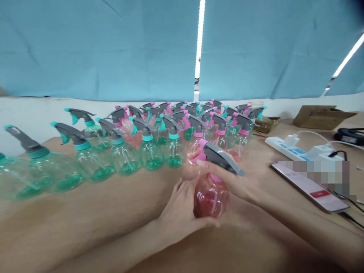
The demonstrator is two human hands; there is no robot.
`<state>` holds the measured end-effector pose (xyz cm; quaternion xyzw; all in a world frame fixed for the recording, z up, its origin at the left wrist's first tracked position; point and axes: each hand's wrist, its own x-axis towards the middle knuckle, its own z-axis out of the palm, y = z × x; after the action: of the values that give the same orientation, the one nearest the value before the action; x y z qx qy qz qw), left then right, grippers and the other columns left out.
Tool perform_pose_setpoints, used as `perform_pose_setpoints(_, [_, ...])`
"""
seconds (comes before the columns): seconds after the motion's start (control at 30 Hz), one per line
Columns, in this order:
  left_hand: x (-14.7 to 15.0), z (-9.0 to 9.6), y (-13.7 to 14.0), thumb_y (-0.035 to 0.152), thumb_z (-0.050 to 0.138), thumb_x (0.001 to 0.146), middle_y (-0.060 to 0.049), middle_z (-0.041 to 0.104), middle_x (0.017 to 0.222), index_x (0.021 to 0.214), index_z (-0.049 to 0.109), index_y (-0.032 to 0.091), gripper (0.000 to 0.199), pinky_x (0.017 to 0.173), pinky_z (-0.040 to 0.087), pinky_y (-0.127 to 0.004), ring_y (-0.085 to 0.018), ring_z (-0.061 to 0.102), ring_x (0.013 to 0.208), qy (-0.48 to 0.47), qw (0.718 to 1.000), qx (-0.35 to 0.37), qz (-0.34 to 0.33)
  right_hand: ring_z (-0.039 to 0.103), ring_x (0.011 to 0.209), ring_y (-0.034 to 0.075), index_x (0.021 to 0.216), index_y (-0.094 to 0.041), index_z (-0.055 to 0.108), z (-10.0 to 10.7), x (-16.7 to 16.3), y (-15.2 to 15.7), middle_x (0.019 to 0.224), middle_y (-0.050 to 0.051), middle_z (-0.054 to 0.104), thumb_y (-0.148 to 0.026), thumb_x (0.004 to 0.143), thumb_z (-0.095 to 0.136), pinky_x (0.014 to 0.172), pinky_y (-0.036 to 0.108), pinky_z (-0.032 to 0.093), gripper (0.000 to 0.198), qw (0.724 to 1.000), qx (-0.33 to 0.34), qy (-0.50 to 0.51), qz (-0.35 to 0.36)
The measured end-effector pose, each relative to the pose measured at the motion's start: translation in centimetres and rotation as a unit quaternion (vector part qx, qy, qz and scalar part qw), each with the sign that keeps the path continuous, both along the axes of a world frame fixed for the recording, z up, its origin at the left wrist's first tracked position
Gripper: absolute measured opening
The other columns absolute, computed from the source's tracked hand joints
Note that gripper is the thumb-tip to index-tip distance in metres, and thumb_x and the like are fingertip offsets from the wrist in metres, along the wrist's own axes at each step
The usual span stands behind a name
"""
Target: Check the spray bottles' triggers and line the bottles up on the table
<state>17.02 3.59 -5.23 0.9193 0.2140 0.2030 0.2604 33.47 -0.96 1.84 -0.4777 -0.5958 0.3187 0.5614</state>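
A clear pink spray bottle [212, 199] is tilted in front of me, its round base toward the camera. My left hand [182, 204] wraps round the bottle's body from the left, thumb below it. On the far side my right hand [224, 176] grips the spray head [218, 155], which has a grey top and a pink trigger; its fingertips show by the trigger, and part of the hand is hidden behind the head and bottle. Just beyond my hands stand upright spray bottles with pink collars [198, 134].
Green spray bottles with turquoise collars [152, 155] line the wooden table [113, 220] at left, with more pink and green ones behind. To the right are a phone [307, 185], a white power strip [292, 149] with plugs and cables, and a brown cardboard box [321, 117].
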Motion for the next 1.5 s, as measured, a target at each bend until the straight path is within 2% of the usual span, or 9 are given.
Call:
perform_pose_setpoints(0.23, [-3.1,-1.1,1.3,0.048,0.059,0.088,-0.017,0.044,0.141,0.141,0.033,0.014,0.068,0.107,0.026,-0.056,-0.034,0.04,0.128,0.12,0.983,0.126,0.064,0.052,0.072,0.013,0.099,-0.029,0.061,-0.6,0.8,0.9,0.086,-0.003,0.061,-0.032,0.085,0.061,0.069,0.028,0.043,0.015,0.998,0.023,0.0,0.058])
perform_pose_setpoints(0.33, [-3.1,-1.2,1.4,0.046,0.057,0.089,-0.017,0.045,0.141,0.14,0.035,0.013,0.065,0.107,0.026,-0.056,-0.033,0.04,0.129,0.135,0.979,0.142,0.058,0.047,0.066,0.011,0.091,-0.027,0.06,-0.8,0.9,1.2,0.075,-0.004,0.056,-0.032,0.084,0.063,0.065,0.025,0.039,0.009,0.998,0.034,-0.013,0.058])
perform_pose_setpoints(0.5, [-2.9,-1.3,1.4,0.048,0.055,0.089,-0.017,0.044,0.141,0.141,0.035,0.012,0.066,0.107,0.027,-0.057,-0.033,0.038,0.13,0.138,0.977,0.153,0.059,0.036,0.059,0.011,0.075,-0.023,0.05,-0.8,1.0,1.2,0.066,-0.005,0.043,-0.034,0.087,0.059,0.055,0.026,0.03,0.018,0.997,0.028,-0.045,0.06])
perform_pose_setpoints(0.77, [-2.8,-1.3,1.4,0.047,0.055,0.089,-0.016,0.046,0.14,0.139,0.039,0.014,0.062,0.105,0.03,-0.057,-0.033,0.041,0.129,0.138,0.975,0.165,0.057,0.036,0.061,0.011,0.071,-0.022,0.044,-1.1,1.3,1.2,0.067,-0.005,0.038,-0.04,0.088,0.057,0.056,0.026,0.03,0.027,0.997,0.021,-0.059,0.047])
perform_pose_setpoints(0.9, [-2.8,-1.3,1.4,0.047,0.054,0.089,-0.016,0.047,0.139,0.138,0.04,0.014,0.061,0.106,0.029,-0.056,-0.033,0.041,0.129,0.14,0.975,0.164,0.057,0.038,0.06,0.01,0.081,-0.025,0.053,-1.2,1.4,1.1,0.069,-0.006,0.046,-0.037,0.087,0.059,0.055,0.025,0.032,0.015,0.997,0.022,-0.042,0.056])
perform_pose_setpoints(1.03, [-2.7,-1.3,1.4,0.046,0.054,0.09,-0.017,0.046,0.14,0.138,0.04,0.014,0.06,0.106,0.029,-0.056,-0.033,0.04,0.129,0.138,0.976,0.158,0.057,0.046,0.06,0.01,0.068,-0.023,0.052,-2.4,2.0,1.0,0.07,-0.005,0.052,-0.034,0.084,0.064,0.058,0.025,0.038,0.022,0.999,-0.021,-0.026,0.038])
perform_pose_setpoints(1.17, [-2.7,-1.1,1.3,0.047,0.053,0.09,-0.017,0.046,0.14,0.138,0.041,0.014,0.059,0.105,0.03,-0.056,-0.034,0.04,0.129,0.139,0.976,0.157,0.053,0.052,0.06,0.012,0.07,-0.024,0.054,-3.3,2.4,1.0,0.067,-0.005,0.054,-0.034,0.08,0.068,0.059,0.027,0.043,0.02,0.999,-0.037,0.005,0.001])
perform_pose_setpoints(1.37, [-2.5,-0.7,1.3,0.048,0.054,0.09,-0.018,0.046,0.139,0.131,0.052,0.015,0.052,0.104,0.03,-0.057,-0.035,0.042,0.127,0.162,0.972,0.163,0.046,0.05,0.056,0.011,0.061,-0.024,0.049,-2.0,1.4,1.3,0.056,-0.006,0.047,-0.035,0.076,0.071,0.057,0.026,0.044,0.029,0.999,-0.027,0.023,0.015])
perform_pose_setpoints(1.5, [-2.5,-0.6,1.2,0.048,0.054,0.091,-0.018,0.045,0.14,0.132,0.052,0.014,0.053,0.105,0.029,-0.056,-0.034,0.041,0.127,0.168,0.971,0.164,0.048,0.052,0.062,0.011,0.063,-0.023,0.051,-1.3,0.7,1.4,0.071,-0.004,0.059,-0.03,0.077,0.069,0.057,0.025,0.042,0.025,0.998,-0.004,0.046,0.038])
